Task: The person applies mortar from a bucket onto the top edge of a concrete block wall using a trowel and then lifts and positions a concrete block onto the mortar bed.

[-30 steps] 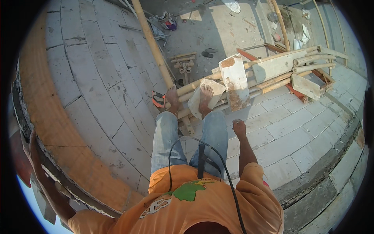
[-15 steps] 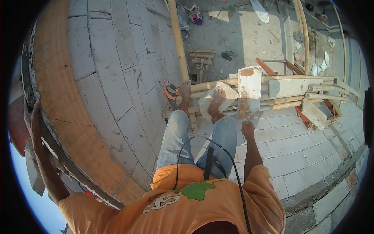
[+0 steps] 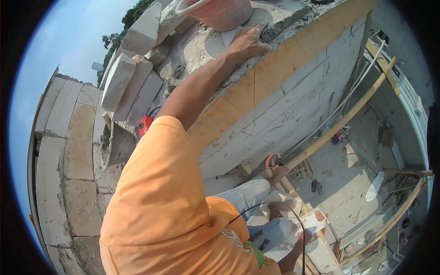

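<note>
My left hand [image 3: 250,42] lies on the rough top of the block wall, fingers spread over its edge. Just beyond the fingertips stands a reddish mortar bucket [image 3: 223,14]. Down at my right side, my right hand [image 3: 304,236] is closed at the near end of a long white block [image 3: 315,221] with brown mortar stains; the fingers' undersides are hidden. My bare feet stand on the bamboo scaffold, and a handsaw [image 3: 273,161] with an orange and black handle is beside one foot.
Loose light blocks [image 3: 120,81] are stacked on the wall top, near a red object [image 3: 145,124] and a grey container [image 3: 123,144]. A wooden board [image 3: 293,64] runs along the wall face. Bamboo poles [image 3: 339,126] cross above the floor below, where sandals [image 3: 316,185] and debris lie.
My view has swung left and up toward the wall top, bringing the bucket and stacked blocks into sight. My left hand stays at the wall edge; my right hand stays by the white block.
</note>
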Motion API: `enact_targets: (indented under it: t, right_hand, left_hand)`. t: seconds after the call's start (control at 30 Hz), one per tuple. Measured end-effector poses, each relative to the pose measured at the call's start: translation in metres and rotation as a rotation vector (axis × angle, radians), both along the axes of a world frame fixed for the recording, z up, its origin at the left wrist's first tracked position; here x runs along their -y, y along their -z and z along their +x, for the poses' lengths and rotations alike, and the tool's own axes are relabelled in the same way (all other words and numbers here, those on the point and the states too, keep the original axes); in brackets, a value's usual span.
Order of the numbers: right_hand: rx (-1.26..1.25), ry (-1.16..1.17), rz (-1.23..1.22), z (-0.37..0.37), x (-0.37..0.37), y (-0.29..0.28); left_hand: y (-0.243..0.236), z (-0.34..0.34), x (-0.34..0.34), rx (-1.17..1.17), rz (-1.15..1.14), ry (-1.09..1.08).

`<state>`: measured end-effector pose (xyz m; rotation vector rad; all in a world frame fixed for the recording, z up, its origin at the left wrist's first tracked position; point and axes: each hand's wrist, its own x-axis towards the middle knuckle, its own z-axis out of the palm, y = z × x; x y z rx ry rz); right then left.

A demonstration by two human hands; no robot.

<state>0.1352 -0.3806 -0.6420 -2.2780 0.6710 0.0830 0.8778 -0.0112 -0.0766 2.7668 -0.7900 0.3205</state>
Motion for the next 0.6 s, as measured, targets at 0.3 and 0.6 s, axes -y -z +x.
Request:
enact_targets:
  t: [0.3,0.6]
  right_hand:
    - [0.125,0.181,0.545,0.387,0.01,-0.36]
    - [0.421,-0.461,0.344,0.62,-0.169,-0.644]
  left_hand:
    - [0.009,-0.019,-0.037,0.143,0.022,-0.063]
    - [-0.01,-0.021,-0.023,0.027,0.034,-0.151]
